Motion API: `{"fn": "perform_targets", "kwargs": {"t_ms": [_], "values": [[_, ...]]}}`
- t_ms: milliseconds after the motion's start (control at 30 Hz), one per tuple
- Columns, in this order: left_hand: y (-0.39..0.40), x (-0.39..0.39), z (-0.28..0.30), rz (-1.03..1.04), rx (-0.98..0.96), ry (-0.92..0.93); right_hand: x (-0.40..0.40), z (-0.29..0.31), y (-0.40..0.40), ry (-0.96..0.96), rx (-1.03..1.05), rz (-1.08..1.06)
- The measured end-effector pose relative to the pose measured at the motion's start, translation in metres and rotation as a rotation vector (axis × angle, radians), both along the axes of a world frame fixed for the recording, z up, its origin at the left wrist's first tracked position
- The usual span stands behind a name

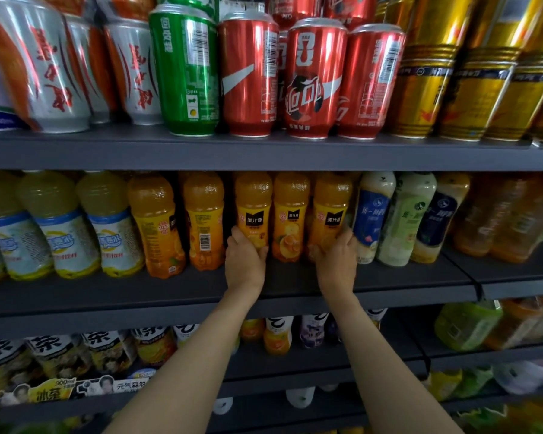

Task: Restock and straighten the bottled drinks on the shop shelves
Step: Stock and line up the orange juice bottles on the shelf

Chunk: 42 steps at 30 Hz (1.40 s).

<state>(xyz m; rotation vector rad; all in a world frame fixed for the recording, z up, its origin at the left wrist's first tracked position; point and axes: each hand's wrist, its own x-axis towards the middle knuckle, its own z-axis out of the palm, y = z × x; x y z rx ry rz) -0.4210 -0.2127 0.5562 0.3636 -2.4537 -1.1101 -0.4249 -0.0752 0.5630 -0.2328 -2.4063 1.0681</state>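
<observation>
Presently: left hand [244,256] gripping orange juice bottle [253,208]; right hand [335,260] gripping neighbouring orange bottle [330,211] (third between [290,217]), middle shelf [107,296].

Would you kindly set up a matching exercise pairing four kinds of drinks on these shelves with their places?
Things:
1. green can
2. orange juice bottle
3. gold cans
4. pale yellow bottles

Places:
A. middle shelf, far left
B. top shelf, just left of the red cans
C. middle shelf, gripped by the left hand
D. top shelf, far right

Pairs: 1-B, 2-C, 3-D, 4-A
</observation>
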Motion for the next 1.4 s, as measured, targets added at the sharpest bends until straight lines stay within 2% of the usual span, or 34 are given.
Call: {"fn": "perform_targets", "kwargs": {"t_ms": [167,300,400,433,500,567,633,733,867,1067,1167,1267,1400], "values": [[0.001,-0.001,-0.001,0.016,-0.014,0.001,-0.008,0.001,0.000,-0.052,0.036,0.030],[0.001,0.005,-0.002,0.006,-0.009,0.001,-0.006,0.000,-0.002,-0.028,-0.021,-0.012],[-0.007,0.027,-0.004,-0.043,-0.062,0.176,0.010,0.002,-0.017,0.267,-0.026,-0.008],[-0.013,0.036,-0.005,-0.061,-0.096,0.272,0.016,0.004,-0.027,0.367,-0.017,0.050],[-0.031,0.050,-0.006,-0.042,-0.138,0.407,0.027,0.005,-0.054,0.443,-0.003,0.243],[-0.053,0.060,-0.005,0.035,-0.111,0.464,0.031,0.005,-0.086,0.387,0.010,0.426],[-0.075,0.066,-0.002,0.114,-0.068,0.478,0.027,0.004,-0.117,0.273,0.041,0.522],[-0.101,0.073,-0.003,0.195,-0.048,0.454,0.015,0.003,-0.151,0.112,0.051,0.529],[-0.124,0.072,-0.002,0.233,-0.009,0.391,0.006,0.007,-0.170,-0.015,-0.098,0.474],[-0.136,0.053,0.004,0.140,0.093,0.373,0.005,0.002,-0.160,-0.037,-0.096,0.491],[-0.136,0.045,0.006,0.148,0.132,0.288,0.011,0.000,-0.159,0.012,-0.065,0.431],[-0.140,0.044,0.006,0.124,0.124,0.249,0.025,-0.006,-0.163,0.108,-0.010,0.334],[-0.148,0.052,0.006,0.095,0.075,0.233,0.032,-0.008,-0.172,0.124,-0.003,0.265]]}}
